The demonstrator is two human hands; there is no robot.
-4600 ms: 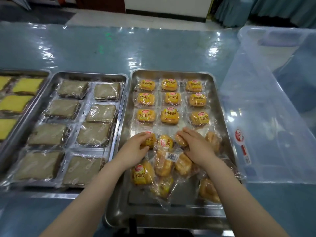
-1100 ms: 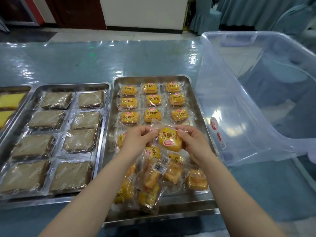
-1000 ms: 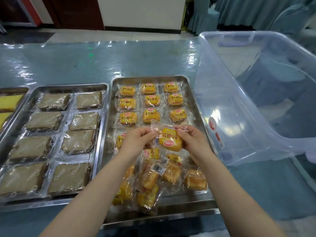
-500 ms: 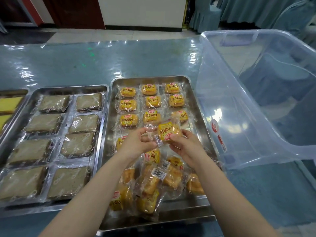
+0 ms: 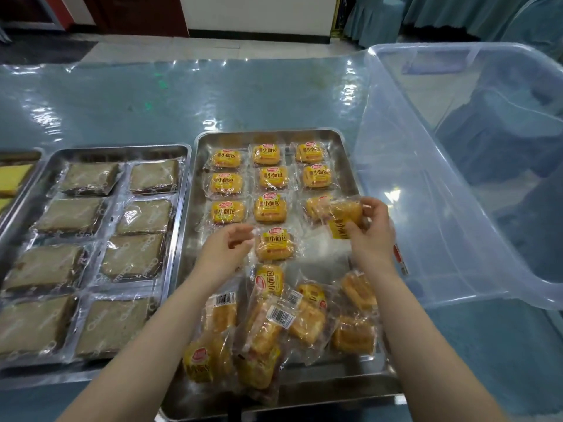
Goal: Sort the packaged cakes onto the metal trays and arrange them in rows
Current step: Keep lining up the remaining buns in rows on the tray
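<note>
right hand [image 5: 370, 229] pinches a cake [image 5: 345, 217] mid-right over the tray [image 5: 345, 138], left hand [image 5: 225, 248] loose and empty; slick wrap may slip and skew the row

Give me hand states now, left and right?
Left hand: open, fingers loosely curled, holding nothing, beside a placed yellow cake packet.
Right hand: grip closed on a packaged cake, lifted over the right tray.

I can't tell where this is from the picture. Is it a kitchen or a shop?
Probably neither: it looks like a hall or function room set up for sorting snacks. Draped chairs stand behind a plastic-covered table with metal trays of packaged cakes.
</note>
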